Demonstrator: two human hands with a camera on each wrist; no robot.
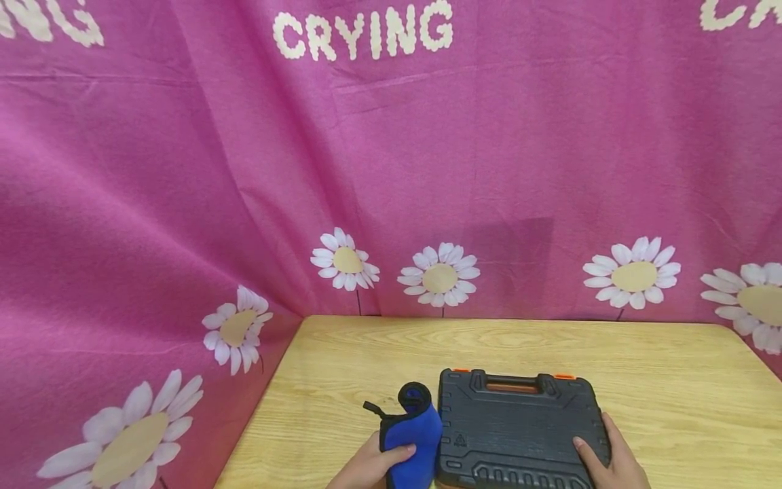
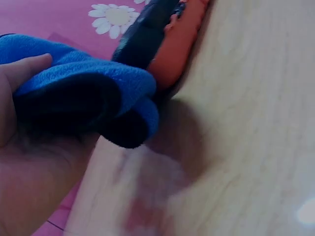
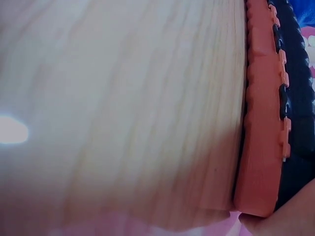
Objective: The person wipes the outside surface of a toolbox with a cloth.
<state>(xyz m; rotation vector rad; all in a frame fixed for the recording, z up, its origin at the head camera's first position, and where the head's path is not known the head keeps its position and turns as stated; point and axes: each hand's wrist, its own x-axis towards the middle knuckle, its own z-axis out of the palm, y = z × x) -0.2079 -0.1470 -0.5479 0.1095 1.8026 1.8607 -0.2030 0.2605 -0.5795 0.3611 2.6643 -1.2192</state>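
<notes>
A black tool case (image 1: 519,421) with an orange underside lies flat on the wooden table, its carry handle toward the back. My right hand (image 1: 613,458) holds the case by its right edge, the thumb over the lid. Just left of the case, my left hand (image 1: 369,465) grips a folded blue cloth (image 1: 418,435) with black edging and a small loop. The thumb lies across the cloth. In the left wrist view the blue cloth (image 2: 108,73) is rolled over in layers beside the case's orange side (image 2: 179,49). The right wrist view shows the case's orange hinge side (image 3: 261,123).
The wooden table (image 1: 342,353) has its back edge against a pink curtain (image 1: 391,170) printed with daisies and letters. Another stretch of the curtain runs along the table's left side.
</notes>
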